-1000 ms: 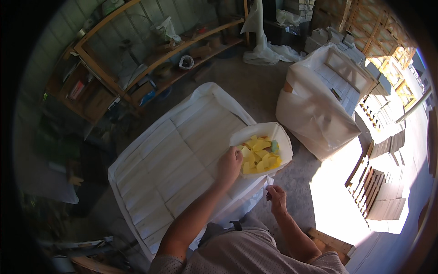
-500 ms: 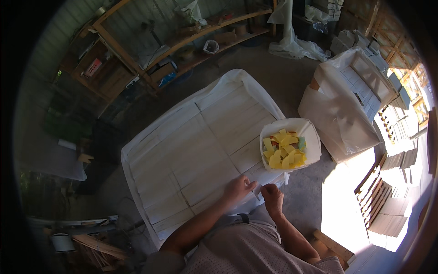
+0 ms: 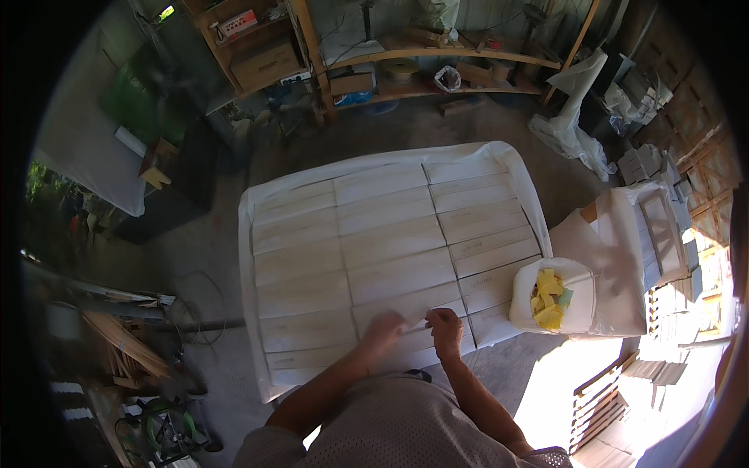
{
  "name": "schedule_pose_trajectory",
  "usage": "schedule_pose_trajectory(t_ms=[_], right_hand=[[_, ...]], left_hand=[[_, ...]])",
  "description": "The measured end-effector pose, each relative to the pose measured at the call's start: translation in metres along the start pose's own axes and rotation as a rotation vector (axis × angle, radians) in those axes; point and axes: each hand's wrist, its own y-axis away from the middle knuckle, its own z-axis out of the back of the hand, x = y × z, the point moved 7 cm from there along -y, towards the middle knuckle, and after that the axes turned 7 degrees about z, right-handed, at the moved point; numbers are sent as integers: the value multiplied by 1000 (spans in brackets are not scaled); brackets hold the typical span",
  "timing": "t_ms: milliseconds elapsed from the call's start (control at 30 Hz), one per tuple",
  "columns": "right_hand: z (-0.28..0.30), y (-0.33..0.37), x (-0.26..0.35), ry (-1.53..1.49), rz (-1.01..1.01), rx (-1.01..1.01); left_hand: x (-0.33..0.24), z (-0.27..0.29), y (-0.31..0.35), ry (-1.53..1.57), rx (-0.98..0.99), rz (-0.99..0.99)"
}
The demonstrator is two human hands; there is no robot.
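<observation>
Over the near edge of the stack of long pale boxes [image 3: 398,242], my two hands are close together. A small pale strip [image 3: 417,323] shows between them. My right hand [image 3: 447,334] is closed, with thumb and fingertips pinched at the strip's right end. My left hand [image 3: 381,334] is at its other end, smeared by motion, so its fingers do not show clearly. To the right of the hands, a white bin [image 3: 577,300] at the stack's corner holds yellow scraps [image 3: 548,306] and a pale green piece. White plastic sheeting [image 3: 530,191] runs around the stack's sides.
Behind the stack is a wooden shelf [image 3: 437,54] with cartons and a spool. A second plastic-covered stack [image 3: 608,242] stands at the right, near slatted pallets [image 3: 599,402]. Wooden strips [image 3: 129,343] and a cable [image 3: 199,312] lie at the left.
My view has turned, so the stack sits squarer and the bin farther right. My hands remain close together with the pale strip between them; the left has become blurred.
</observation>
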Motion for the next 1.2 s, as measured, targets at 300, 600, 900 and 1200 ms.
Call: schedule_pose_trajectory(t_ms=[300, 600, 900, 1200], right_hand=[[-99, -44, -9, -268, -243, 293], [-168, -99, -42, -435, -463, 420], [-191, -119, -46, -330, -494, 402], [-196, -127, -46, -283, -488, 386]], left_hand=[[52, 108, -76, -223, -190, 93], [30, 172, -143, -592, -375, 147], [39, 184, -169, -752, -444, 252], [22, 165, -154, -840, -551, 242]])
